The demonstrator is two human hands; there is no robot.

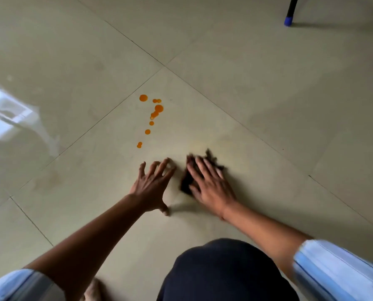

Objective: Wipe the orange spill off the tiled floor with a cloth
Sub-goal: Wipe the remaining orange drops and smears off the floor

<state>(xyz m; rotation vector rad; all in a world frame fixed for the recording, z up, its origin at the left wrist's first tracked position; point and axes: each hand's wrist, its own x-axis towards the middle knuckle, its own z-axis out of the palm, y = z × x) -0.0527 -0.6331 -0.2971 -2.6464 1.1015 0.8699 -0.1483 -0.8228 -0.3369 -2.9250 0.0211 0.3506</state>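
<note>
Several orange drops of the spill [158, 108] lie in a curved line on the pale tiled floor [257, 88], just beyond my hands. My right hand [209, 183] lies flat with straight fingers on a dark cloth [186, 183], pressing it to the floor to the lower right of the drops. The cloth shows at my fingertips and beside my thumb and is blurred. My left hand [151, 184] rests on the floor with fingers spread, left of the cloth and below the lowest drop [139, 145]. A faint yellowish smear shows on the tile above the cloth.
A black furniture leg with a blue foot [288, 21] stands at the far right. My dark-clothed knee [222, 272] fills the bottom middle. Dark grout lines cross just beyond the spill. A window's glare lies on the tiles at the left.
</note>
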